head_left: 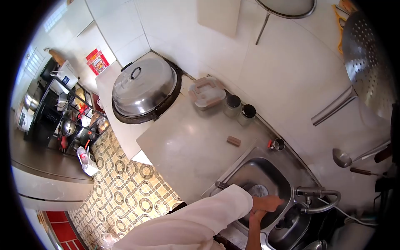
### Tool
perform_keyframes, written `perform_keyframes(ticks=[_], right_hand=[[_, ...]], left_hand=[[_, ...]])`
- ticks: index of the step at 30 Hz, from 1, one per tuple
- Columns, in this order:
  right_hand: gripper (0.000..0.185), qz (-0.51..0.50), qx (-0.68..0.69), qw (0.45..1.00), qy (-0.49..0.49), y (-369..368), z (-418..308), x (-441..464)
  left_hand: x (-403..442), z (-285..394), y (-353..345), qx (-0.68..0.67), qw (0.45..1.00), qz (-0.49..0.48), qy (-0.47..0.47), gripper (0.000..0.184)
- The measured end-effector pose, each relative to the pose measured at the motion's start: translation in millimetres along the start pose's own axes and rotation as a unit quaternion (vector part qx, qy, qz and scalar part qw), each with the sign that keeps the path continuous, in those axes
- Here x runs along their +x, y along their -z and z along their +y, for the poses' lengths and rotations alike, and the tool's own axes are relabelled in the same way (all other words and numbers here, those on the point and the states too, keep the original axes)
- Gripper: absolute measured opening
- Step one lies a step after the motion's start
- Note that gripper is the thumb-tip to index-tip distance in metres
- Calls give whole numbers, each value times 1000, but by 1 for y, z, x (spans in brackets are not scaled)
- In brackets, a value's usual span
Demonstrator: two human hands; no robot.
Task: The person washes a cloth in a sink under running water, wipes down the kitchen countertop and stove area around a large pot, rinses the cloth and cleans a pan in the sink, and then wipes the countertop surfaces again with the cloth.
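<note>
My left hand comes out of a loose white sleeve and is held over the larger basin of the steel sink, pointing toward the faucet. Just below it, my right hand touches the underside of my left wrist near the cuff; its forearm is bare. The fingers of both hands are small and partly hidden, so their grip is unclear. A round whitish, shiny thing lies at the basin's bottom beside my left hand. A dark handle-like piece rests at the basin's near edge.
On the counter are a brown block, two black-lidded jars and lidded food containers. A large metal lid covers the wok stove. A metal cup stands behind the sink. A skimmer and a ladle hang on the wall.
</note>
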State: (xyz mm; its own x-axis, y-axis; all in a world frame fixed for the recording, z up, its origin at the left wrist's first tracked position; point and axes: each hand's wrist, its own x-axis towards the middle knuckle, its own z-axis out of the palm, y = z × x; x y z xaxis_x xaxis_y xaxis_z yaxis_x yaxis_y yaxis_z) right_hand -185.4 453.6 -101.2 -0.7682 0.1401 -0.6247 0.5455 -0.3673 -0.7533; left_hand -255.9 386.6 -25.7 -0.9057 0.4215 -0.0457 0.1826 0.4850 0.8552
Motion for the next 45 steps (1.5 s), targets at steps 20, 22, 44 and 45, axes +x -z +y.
perform_keyframes(ticks=[20,22,44,45], right_hand=[[39,58,-71,981,171,17,-18,-97],[41,41,12,990,135,3,-14,-124],[44,-444,61,894,-25,-361,205,-483],[42,-470,34,882,-18,-386,225,-509]], left_hand=[[-94,-6,-15,-190,938,243,157,69],[-117,-9,1,-266,923,233,152,68],[-758,-124,227,-453,809,305,216,47],[-808,-137,230,-387,811,351,260,40]])
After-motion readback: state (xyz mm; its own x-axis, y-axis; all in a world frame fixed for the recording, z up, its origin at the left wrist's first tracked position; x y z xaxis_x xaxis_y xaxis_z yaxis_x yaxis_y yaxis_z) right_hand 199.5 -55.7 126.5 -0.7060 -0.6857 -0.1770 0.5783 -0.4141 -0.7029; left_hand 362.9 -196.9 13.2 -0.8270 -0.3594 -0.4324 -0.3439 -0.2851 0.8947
